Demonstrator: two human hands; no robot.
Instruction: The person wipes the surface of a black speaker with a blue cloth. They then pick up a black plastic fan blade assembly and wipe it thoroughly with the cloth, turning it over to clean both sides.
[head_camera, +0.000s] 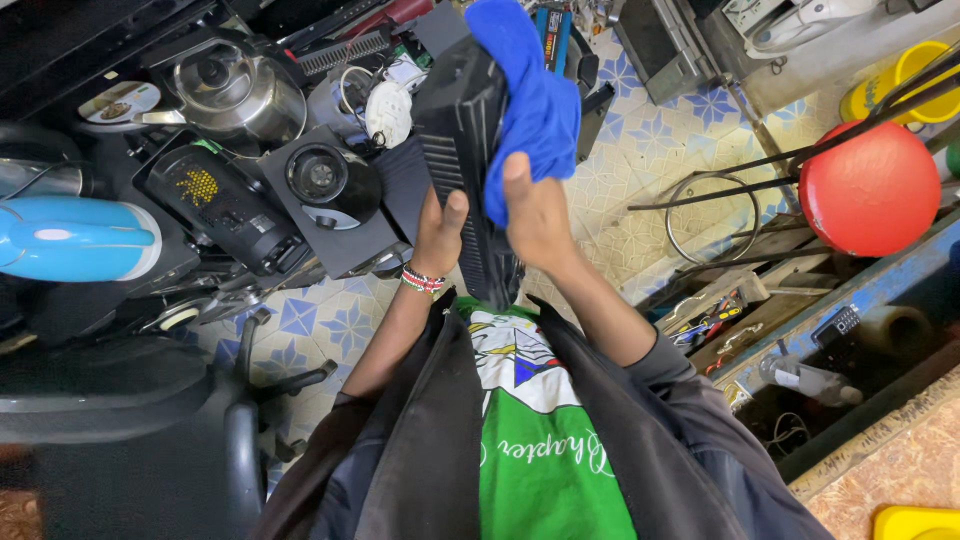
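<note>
My left hand (440, 232) grips the side of a black box-shaped electronic device (462, 140) with ribbed vents, held upright in front of my chest. My right hand (535, 215) is shut on a blue cloth (535, 95) that is pressed against the upper right face of the device. A beaded bracelet (422, 281) circles my left wrist. The device's lower end is hidden behind my hands and green shirt.
Black appliances (325, 185), a steel kettle (232, 90) and a blue-and-white appliance (70, 238) crowd the patterned tile floor at left. A red ball (868, 190), a yellow container (915, 75) and a blue workbench edge (860, 290) with tools lie at right. A black chair (150, 420) sits lower left.
</note>
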